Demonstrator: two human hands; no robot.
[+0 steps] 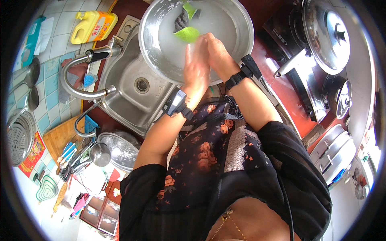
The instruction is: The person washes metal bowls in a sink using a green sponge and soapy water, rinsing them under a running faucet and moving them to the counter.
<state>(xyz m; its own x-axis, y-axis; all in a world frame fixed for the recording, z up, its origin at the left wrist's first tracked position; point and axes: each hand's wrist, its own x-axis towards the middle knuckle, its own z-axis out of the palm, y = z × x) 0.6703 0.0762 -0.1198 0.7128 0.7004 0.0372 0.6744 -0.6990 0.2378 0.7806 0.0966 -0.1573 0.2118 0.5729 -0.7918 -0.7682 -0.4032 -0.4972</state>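
Note:
Both hands are together over a large stainless steel basin [147, 57] of cloudy water. My left hand [196, 64] is motion-blurred, with its thumb raised apart. Against it lies my right hand [219, 51], its fingers curled inward. Whether anything is pressed between the palms is hidden. Just beyond the fingertips, a bright green and dark grey cloth [187, 33] lies partly under the water. Its green edge comes very close to the fingers; whether they touch it cannot be made out. Each wrist carries a strapped black device.
Left of the basin is a steel sink [126, 84] with a curved faucet [68, 76]. A yellow jug [95, 27] stands behind the sink. At right, a lidded pan [325, 36] sits on the stove [282, 33], its handle pointing towards the basin. A steel bowl [120, 147] stands at lower left.

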